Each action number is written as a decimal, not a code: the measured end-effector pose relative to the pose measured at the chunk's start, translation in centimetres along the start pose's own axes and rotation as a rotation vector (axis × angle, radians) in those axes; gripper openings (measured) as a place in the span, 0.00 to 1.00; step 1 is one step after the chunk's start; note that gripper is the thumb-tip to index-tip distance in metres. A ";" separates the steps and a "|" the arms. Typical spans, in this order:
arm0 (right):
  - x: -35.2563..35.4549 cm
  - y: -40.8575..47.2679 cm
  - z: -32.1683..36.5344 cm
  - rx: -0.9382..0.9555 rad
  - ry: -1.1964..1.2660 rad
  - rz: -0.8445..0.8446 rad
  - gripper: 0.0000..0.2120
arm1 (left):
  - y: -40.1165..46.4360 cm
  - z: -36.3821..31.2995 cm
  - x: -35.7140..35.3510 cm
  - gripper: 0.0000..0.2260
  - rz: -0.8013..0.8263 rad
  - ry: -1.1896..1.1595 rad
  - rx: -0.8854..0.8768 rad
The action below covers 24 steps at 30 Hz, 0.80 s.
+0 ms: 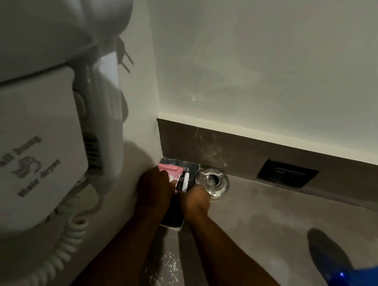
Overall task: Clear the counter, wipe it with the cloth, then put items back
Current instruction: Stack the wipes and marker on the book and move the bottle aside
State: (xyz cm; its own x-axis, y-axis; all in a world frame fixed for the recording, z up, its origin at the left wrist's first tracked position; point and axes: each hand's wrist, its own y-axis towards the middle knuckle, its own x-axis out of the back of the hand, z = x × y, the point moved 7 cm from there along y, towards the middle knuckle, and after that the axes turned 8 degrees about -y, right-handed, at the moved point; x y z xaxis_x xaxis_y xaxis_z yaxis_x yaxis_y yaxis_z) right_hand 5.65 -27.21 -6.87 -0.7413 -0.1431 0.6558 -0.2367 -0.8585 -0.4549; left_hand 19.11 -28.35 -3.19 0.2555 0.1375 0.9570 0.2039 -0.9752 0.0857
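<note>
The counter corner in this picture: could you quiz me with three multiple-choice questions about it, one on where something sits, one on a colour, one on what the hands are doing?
1. Where is the glass ashtray?
A. Right of the black book, by the back wall
B. On top of the book
C. Hanging under the hair dryer

2. What colour is the packet lying on the book?
A. Green
B. Pink
C. Yellow

3. What are the two hands doing?
A. Both lifted clear of the counter
B. One holds the ashtray in the air
C. Both are down on the book in the corner

Answers:
1 A: the ashtray stands on the counter just right of the book's top edge.
2 B: the packet shows pink beside the left hand.
3 C: left hand and right hand both rest over the book.
</note>
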 end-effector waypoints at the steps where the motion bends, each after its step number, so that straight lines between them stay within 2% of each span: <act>1: -0.2 0.2 -0.1 -0.005 -0.009 -0.010 0.12 | 0.1 0.1 -0.2 0.17 -0.001 0.005 -0.005; 6: 0.7 -0.7 -0.4 0.042 0.045 -0.019 0.14 | -0.4 0.0 0.1 0.20 0.017 -0.041 0.034; 9: 3.2 -2.3 -1.2 0.024 0.114 -0.061 0.14 | -2.0 -0.3 2.0 0.18 -0.030 -0.209 0.048; 12: 7.8 -3.9 -1.6 0.046 0.173 -0.142 0.11 | -4.6 -1.5 3.7 0.16 -0.105 -0.366 -0.027; 15: 15.4 -6.2 -1.4 0.164 0.138 -0.280 0.15 | -7.7 -4.4 3.9 0.19 0.025 -0.415 0.000; 18: 23.9 -9.3 -2.0 0.242 -0.004 -0.426 0.13 | -10.7 -10.2 3.7 0.22 0.156 -0.555 -0.169; 21: 32.0 -13.3 -3.5 0.281 -0.297 -0.607 0.14 | -14.2 -16.7 3.1 0.29 0.316 -0.628 -0.274; 24: 37.7 -17.0 -7.0 0.221 -0.569 -0.687 0.17 | -18.4 -22.8 1.6 0.33 0.479 -0.705 -0.305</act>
State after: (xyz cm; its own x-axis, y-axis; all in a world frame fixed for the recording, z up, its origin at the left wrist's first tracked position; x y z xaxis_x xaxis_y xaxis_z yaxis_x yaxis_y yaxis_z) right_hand -22.72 -14.52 21.37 -0.0475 0.2627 0.9637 -0.3423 -0.9107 0.2314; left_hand -5.74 -14.17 3.08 0.7887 -0.3185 0.5259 -0.3071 -0.9451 -0.1117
